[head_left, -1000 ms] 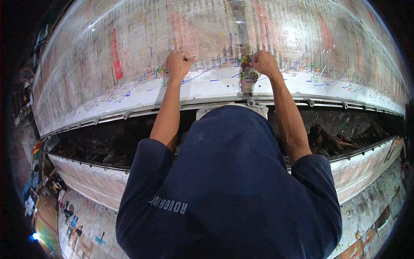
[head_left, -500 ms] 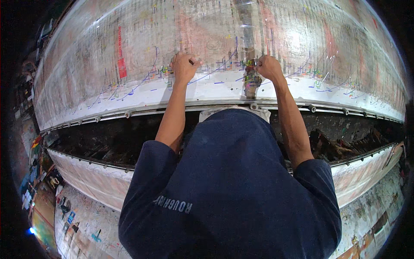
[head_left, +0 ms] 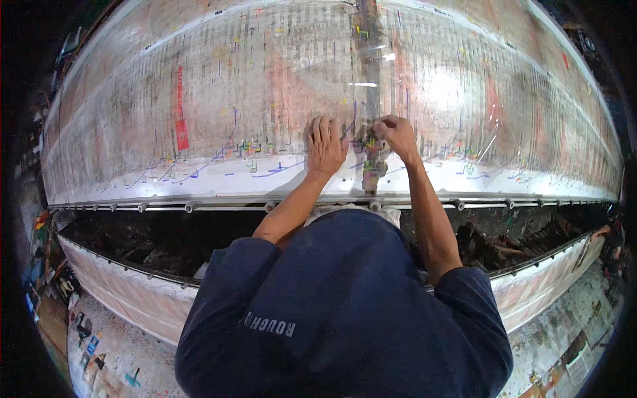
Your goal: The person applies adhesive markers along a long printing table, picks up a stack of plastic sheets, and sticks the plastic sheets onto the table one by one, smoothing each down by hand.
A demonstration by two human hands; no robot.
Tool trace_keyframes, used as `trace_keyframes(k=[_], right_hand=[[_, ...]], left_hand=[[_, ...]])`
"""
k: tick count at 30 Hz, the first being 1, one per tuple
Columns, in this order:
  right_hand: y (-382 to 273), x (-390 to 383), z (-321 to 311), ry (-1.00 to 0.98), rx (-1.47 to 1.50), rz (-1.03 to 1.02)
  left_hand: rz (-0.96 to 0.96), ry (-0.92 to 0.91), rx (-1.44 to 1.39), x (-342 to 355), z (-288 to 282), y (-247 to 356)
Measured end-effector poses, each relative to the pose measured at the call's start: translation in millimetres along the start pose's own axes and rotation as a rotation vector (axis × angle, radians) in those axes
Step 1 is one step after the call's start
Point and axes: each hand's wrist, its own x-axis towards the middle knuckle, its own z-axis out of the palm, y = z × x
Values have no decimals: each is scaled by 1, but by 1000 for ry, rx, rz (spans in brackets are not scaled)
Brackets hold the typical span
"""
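A long table (head_left: 225, 79) with a stained, glossy whitish top fills the upper view, covered in coloured corner marks and curved blue lines. My left hand (head_left: 325, 144) rests on it palm down, fingers stretched out, just left of a dark brown strip (head_left: 370, 83) that runs away from me. At the strip's right edge my right hand (head_left: 398, 137) is closed, thumb and forefinger pinched together. What they pinch, if anything, is too small to make out. Shiny streaks suggest a clear layer over the top.
A metal rail (head_left: 219, 204) with round knobs runs along the table's near edge. A red strip (head_left: 180, 113) lies at the left. Beneath the edge is a dark gap with scraps (head_left: 494, 245). Another marked table (head_left: 116, 285) stands behind me, beside a stained floor (head_left: 119, 338).
My left hand has moved right toward the dark strip, and its curled fingers have straightened. My right hand stays pinched by the strip. The view has shifted, showing more of the table's far side.
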Motion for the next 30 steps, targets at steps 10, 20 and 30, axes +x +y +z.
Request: trace_keyframes(k=[10, 20, 30], right_hand=[[-52, 139, -19, -206, 978, 104], [-95, 121, 19, 504, -158, -479], [-100, 183, 71, 79, -650, -662]], left_hand=[[-37, -189, 56, 14, 0, 3], [-106, -302, 58, 19, 1, -1], [-72, -335, 36, 21, -7, 3]])
